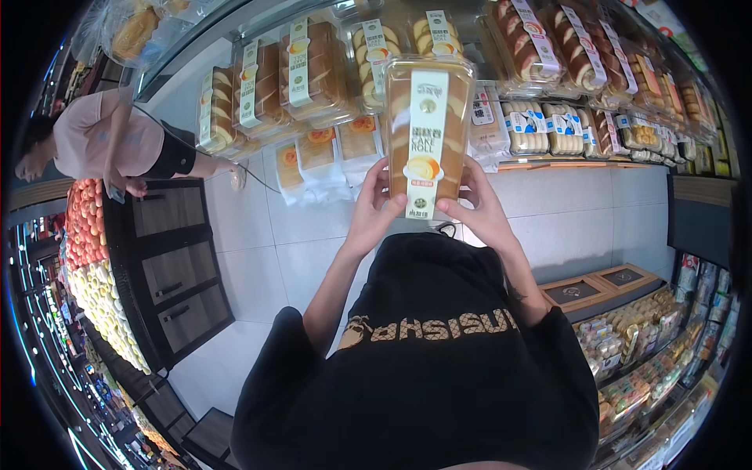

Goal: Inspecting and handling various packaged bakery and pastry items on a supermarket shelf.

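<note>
Both of my hands hold a clear plastic box of cake roll [455, 141] in front of my chest. It is brown and cream inside, with a pale printed paper band along its middle. My left hand [376, 202] grips the left side near the lower end, thumb on the front. On the right side, my right hand [479, 205] does the same. Some fingers are hidden behind the box. Beyond it, more boxed cake rolls [320, 70] stand in rows on the display shelf, with bagged flat bread or cakes [358, 144] below them.
At the left, a person in a pink shirt [108, 135] stands near a fruit stand with dark wooden drawers [182, 264]. Packs of white buns [527, 132] line the shelf's right part. More packaged baked goods [628, 346] fill a shelf at the lower right.
</note>
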The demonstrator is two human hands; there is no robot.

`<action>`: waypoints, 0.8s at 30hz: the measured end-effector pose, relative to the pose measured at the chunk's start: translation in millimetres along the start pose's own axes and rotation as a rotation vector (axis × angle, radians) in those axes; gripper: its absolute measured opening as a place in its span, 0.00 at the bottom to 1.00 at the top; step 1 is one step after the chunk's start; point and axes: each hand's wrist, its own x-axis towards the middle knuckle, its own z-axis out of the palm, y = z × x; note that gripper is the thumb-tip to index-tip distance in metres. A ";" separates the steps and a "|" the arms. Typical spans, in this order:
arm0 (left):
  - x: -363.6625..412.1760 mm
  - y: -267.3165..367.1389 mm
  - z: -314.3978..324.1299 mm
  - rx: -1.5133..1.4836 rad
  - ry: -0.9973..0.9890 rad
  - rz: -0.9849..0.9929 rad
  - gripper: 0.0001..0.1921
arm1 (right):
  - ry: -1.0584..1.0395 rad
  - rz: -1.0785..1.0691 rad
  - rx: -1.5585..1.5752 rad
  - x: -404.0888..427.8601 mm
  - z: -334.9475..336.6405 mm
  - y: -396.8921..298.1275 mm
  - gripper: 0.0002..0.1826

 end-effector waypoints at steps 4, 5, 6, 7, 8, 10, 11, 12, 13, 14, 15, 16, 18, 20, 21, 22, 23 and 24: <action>34.1 -8.5 -23.7 -0.184 0.052 -0.102 0.30 | 0.062 0.021 -0.013 47.4 19.5 -2.7 0.42; 43.8 -7.3 -26.4 -0.193 0.049 -0.105 0.30 | 0.110 -0.008 -0.051 59.8 21.7 -5.0 0.42; 53.3 -4.7 -30.4 -0.227 0.079 -0.136 0.31 | 0.107 -0.062 -0.097 73.2 22.6 -5.5 0.42; 63.4 -1.0 -34.0 -0.260 0.108 -0.166 0.32 | 0.110 -0.060 -0.100 86.2 24.6 -7.0 0.42; 74.9 3.9 -37.9 -0.282 0.068 -0.160 0.35 | 0.132 -0.077 -0.109 98.9 27.1 -9.2 0.41; 96.1 0.0 -46.0 -0.289 0.099 -0.146 0.37 | 0.154 -0.009 -0.112 122.4 30.5 -12.9 0.38; 102.9 -1.6 -50.0 -0.294 0.132 -0.131 0.38 | 0.155 -0.009 -0.114 131.3 33.3 -11.8 0.38; 109.7 4.6 -51.4 -0.301 0.111 -0.112 0.37 | 0.192 -0.023 -0.069 139.8 34.0 -6.7 0.37; 114.6 8.6 -52.5 -0.305 0.103 -0.113 0.37 | 0.229 -0.038 -0.023 147.8 34.6 -0.2 0.36; 118.2 11.6 -53.4 -0.378 0.086 -0.116 0.34 | 0.320 -0.085 -0.182 155.1 33.3 9.8 0.33; 119.3 12.3 -56.6 -0.452 0.075 -0.121 0.32 | 0.322 -0.081 -0.186 157.6 37.4 3.3 0.33; 120.1 11.5 -60.8 -0.457 0.073 -0.125 0.32 | 0.341 -0.071 -0.275 158.9 41.5 -5.9 0.32; 122.0 10.4 -67.8 -0.750 -0.062 -0.318 0.20 | 0.369 -0.054 -0.366 164.9 46.5 -7.9 0.31; 120.8 6.4 -70.5 -0.816 -0.102 -0.376 0.20 | 0.363 -0.092 -0.508 171.9 47.8 1.5 0.30; 120.5 3.3 -72.4 -0.880 -0.129 -0.426 0.19 | 0.374 -0.081 -0.508 174.2 51.0 0.1 0.30; 121.7 0.1 -73.5 -0.879 -0.137 -0.443 0.19 | 0.391 -0.109 -0.563 175.1 54.6 -1.6 0.29; 123.3 -3.6 -73.8 -0.834 -0.135 -0.463 0.18 | 0.412 -0.135 -0.618 175.2 57.8 -3.5 0.29; 122.9 -9.0 -75.0 -0.787 -0.134 -0.487 0.16 | 0.430 -0.114 -0.615 173.8 61.3 -3.6 0.29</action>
